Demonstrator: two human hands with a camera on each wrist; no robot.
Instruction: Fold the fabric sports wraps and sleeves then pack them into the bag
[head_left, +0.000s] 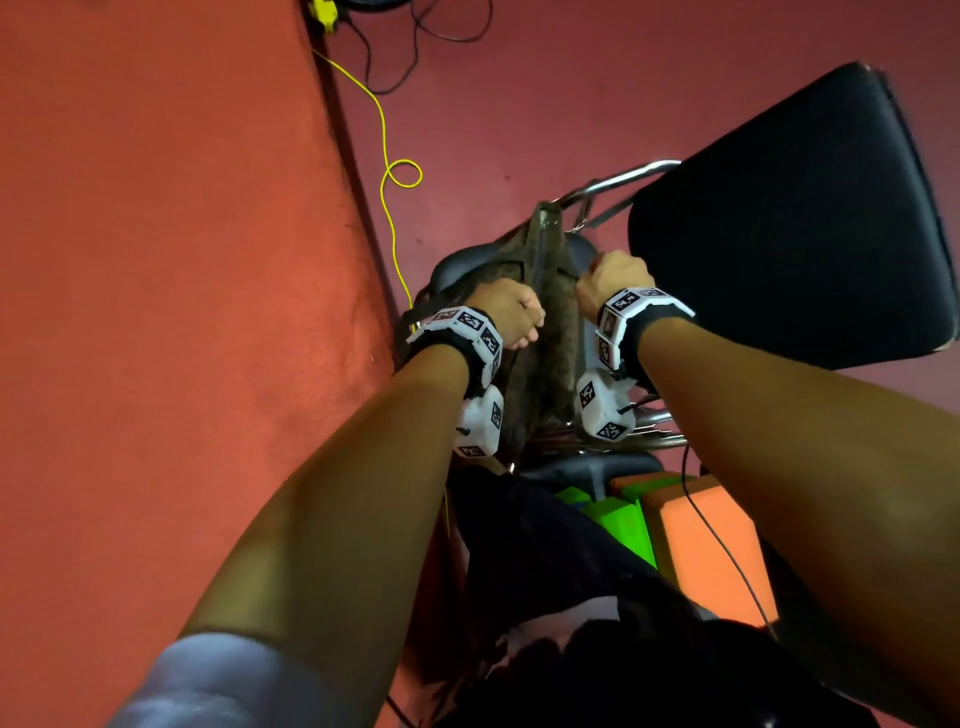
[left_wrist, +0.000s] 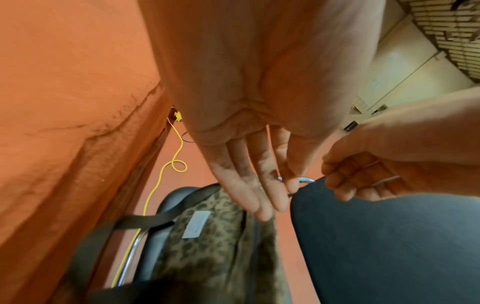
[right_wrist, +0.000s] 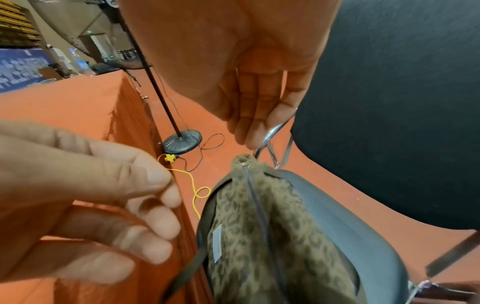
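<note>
Leopard-print soft fabric bag (head_left: 545, 332) looks floppy and light; grab its top edges. Both hands' fingers hang loose, holding nothing.

Bag (right_wrist: 262, 230) fuzzy leopard-print cloth (matt); chair frame (right_wrist: 270, 133) shiny metal.

Bag (right_wrist: 262, 236) inside was hidden, zip closed; its near end was cut off by pic edge.

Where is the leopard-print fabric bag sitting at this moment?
In the head view the leopard-print fabric bag stands centre frame on a dark plastic chair seat, between the left hand and right hand, beside the orange-draped table.
</note>
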